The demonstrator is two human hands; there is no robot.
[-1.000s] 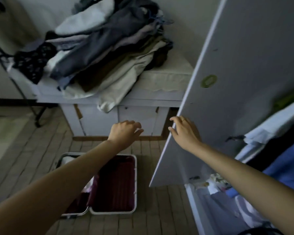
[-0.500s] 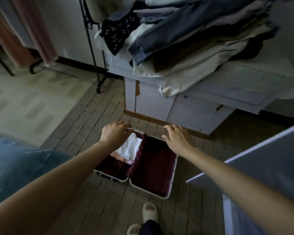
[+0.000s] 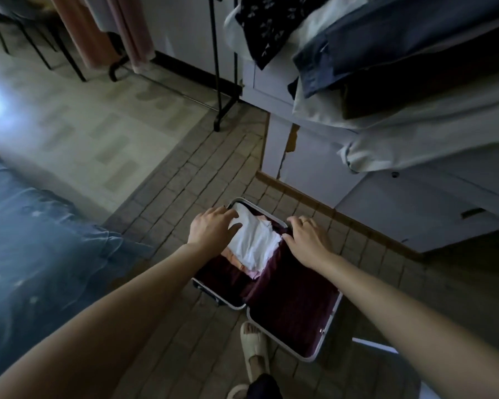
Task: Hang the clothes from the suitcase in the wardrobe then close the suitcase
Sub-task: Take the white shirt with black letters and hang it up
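White clothes point(image 3: 254, 240) lay in an open suitcase point(image 3: 326, 321) on the brick floor point(image 3: 185, 197), with both hands above them.

Seen from the head camera, the suitcase lay flat with its maroon lining showing; the folded white clothes, with something pink beneath, filled the far-left half, and the near-right half held nothing visible. The left hand point(image 3: 211, 227) was over the left edge of the clothes, fingers spread and loosely bent, gripping nothing; contact could not be judged. The right hand point(image 3: 306, 237), wearing a ring, hovered at the clothes' right edge by the rim, fingers likewise spread. A white cabinet point(image 3: 314, 162) stood just behind, piled with clothing point(image 3: 386, 53). A sandalled foot point(image 3: 254, 347) stood beside the near corner, and blue bedding point(image 3: 41, 240) lay at left.
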